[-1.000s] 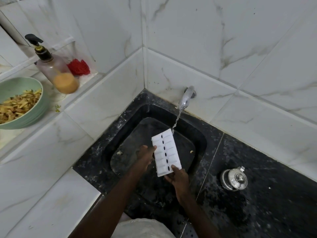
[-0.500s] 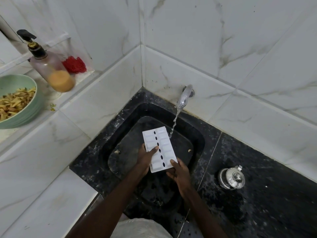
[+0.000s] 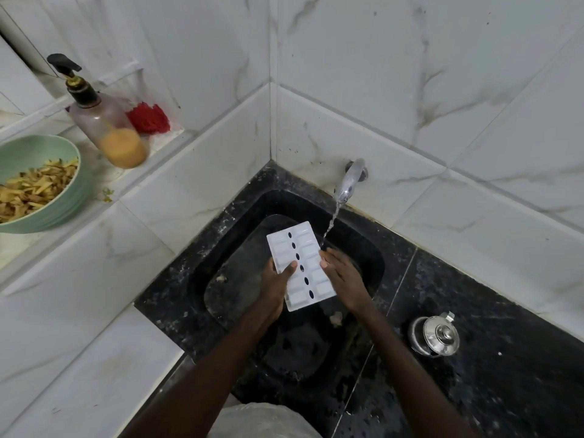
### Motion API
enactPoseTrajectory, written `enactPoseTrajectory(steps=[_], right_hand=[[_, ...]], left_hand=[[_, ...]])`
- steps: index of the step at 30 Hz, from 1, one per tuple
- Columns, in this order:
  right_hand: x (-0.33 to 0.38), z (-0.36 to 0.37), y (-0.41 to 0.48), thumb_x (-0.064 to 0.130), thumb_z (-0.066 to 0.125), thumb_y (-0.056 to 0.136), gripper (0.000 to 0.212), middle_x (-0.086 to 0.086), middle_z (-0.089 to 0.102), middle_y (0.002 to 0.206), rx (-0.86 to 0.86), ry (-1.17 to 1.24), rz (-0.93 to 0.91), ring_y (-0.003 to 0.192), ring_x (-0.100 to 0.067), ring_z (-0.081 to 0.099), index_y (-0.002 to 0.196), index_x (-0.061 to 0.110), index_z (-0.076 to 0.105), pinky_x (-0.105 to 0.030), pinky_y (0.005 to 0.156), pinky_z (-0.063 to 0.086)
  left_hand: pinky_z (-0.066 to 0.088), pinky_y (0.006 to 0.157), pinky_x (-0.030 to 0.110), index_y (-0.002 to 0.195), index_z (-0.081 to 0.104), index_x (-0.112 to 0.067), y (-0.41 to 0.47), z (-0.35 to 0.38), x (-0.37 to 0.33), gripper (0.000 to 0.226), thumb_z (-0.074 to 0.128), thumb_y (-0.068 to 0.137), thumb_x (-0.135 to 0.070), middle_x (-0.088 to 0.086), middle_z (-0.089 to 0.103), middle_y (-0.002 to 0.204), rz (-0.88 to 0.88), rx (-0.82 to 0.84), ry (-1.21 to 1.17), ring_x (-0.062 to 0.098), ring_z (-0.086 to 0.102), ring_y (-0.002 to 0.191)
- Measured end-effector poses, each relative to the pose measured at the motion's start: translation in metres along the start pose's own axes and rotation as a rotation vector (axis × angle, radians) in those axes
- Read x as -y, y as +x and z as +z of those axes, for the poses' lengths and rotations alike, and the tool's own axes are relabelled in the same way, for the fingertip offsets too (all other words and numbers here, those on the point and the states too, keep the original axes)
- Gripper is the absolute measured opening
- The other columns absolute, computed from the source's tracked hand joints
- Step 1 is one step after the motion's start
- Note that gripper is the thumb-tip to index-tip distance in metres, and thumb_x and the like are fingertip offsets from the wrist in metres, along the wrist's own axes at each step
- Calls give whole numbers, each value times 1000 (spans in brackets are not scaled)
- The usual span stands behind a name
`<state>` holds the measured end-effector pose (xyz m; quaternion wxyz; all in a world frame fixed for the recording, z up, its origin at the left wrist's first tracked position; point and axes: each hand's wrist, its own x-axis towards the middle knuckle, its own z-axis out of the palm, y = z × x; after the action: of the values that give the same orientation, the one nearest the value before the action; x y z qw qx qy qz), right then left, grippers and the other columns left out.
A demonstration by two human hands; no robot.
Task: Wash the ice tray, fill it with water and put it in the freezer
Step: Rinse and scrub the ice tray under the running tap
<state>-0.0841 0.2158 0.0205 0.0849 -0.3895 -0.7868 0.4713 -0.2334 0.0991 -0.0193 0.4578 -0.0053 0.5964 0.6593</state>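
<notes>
L hand point(image 3: 277, 281) clamps the ice tray point(image 3: 304, 248), thumb on top, fingers under. R hand point(image 3: 343, 277) lies open, fingers straight vs. tray's right edge. Tray's held tilted over the black sink point(image 3: 376, 257), tap point(image 3: 349, 181) water point(image 3: 330, 226) running just beside it onto R fingertips.

— What are the walls like?
— Glossy white marble-veined wall tiles point(image 3: 410, 74), meeting in a corner, evenly lit.
— And lower down?
— A black speckled stone worktop point(image 3: 505, 358) with a sunken black sink basin point(image 3: 240, 216). A stepped white tiled ledge point(image 3: 94, 279) runs along the left.
</notes>
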Motion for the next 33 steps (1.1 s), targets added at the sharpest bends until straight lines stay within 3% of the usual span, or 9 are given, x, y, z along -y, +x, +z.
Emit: enactPoseTrajectory(steps=[2, 6, 12, 18, 25, 30, 33], right_hand=[[7, -8, 16, 49, 46, 108, 51, 7, 40, 162, 54, -57, -26, 148, -6, 34, 152, 24, 54, -29, 123, 26], [25, -21, 47, 49, 45, 109, 50, 1, 36, 165, 73, -133, -83, 152, -14, 33, 152, 26, 52, -25, 117, 21], [38, -30, 81, 59, 37, 108, 56, 2, 28, 170, 89, -251, -108, 153, -18, 31, 154, 29, 49, -31, 113, 24], [16, -19, 55, 58, 39, 107, 58, 5, 23, 171, 119, -275, -117, 155, -15, 28, 160, 33, 39, -36, 122, 27], [-17, -14, 9, 70, 41, 101, 65, 13, 29, 168, 70, -136, -58, 153, -9, 30, 152, 32, 52, -48, 125, 32], [-7, -20, 12, 64, 44, 103, 62, 15, 27, 168, 75, -127, -99, 152, -5, 31, 156, 31, 47, -41, 126, 30], [12, -24, 30, 56, 45, 107, 63, 12, 24, 170, 66, -183, -119, 147, -2, 31, 162, 27, 34, -29, 120, 28]], left_hand=[[56, 93, 66, 129, 60, -10, 1, -1, -5, 57, 85, 80, -26, 13, 75, 122, 19, -5, 2, 40, 72, 109], [54, 96, 67, 133, 59, -8, -1, 0, -11, 51, 81, 88, -18, 16, 73, 125, 28, 44, -8, 42, 70, 113], [54, 98, 65, 137, 55, -6, -6, 10, -17, 49, 75, 93, -13, 17, 71, 129, 22, 78, -64, 42, 68, 117], [56, 94, 65, 135, 58, -7, -2, 6, -19, 46, 77, 92, -12, 16, 73, 125, 38, 19, -65, 43, 70, 114], [55, 94, 68, 135, 59, -13, -2, 7, -12, 55, 82, 86, -23, 14, 72, 128, 29, -5, -74, 41, 70, 114], [61, 87, 57, 131, 61, -10, 2, 13, -25, 42, 77, 92, -11, 14, 74, 123, 42, -31, -69, 38, 73, 107], [60, 90, 57, 133, 60, -9, -6, 18, -29, 43, 76, 93, -12, 17, 73, 125, 38, 67, -35, 39, 72, 110]])
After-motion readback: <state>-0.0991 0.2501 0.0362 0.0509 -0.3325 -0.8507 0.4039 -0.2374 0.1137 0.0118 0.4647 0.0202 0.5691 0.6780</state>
